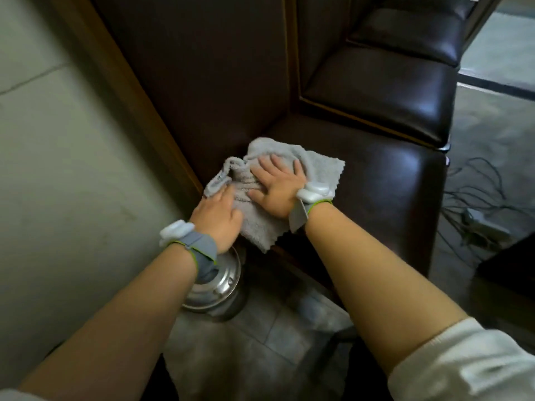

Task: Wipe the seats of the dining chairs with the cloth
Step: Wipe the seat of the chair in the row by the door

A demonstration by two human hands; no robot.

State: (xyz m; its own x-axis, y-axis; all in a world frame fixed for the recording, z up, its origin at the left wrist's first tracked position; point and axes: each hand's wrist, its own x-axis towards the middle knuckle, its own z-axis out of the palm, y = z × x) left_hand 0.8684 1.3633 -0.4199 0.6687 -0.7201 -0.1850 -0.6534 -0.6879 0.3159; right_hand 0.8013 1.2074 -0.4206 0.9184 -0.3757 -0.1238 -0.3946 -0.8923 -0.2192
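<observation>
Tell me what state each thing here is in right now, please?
Cloth: crumpled, lying on the nearest seat, pressed by both hands.
Left hand: fingers straight, on the cloth.
Right hand: flat, fingers spread, on the cloth.
Nearest seat: partly under the cloth.
Next seat: bare, shiny.
Cables: tangled on the floor.

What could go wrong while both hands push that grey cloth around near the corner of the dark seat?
The cloth is bunched under the left hand and right hand, so it may smear rather than wipe evenly. One corner hangs past the seat edge and might slip off, down toward the metal pot on the floor. Loose cables beside the chair could snag a foot.
</observation>
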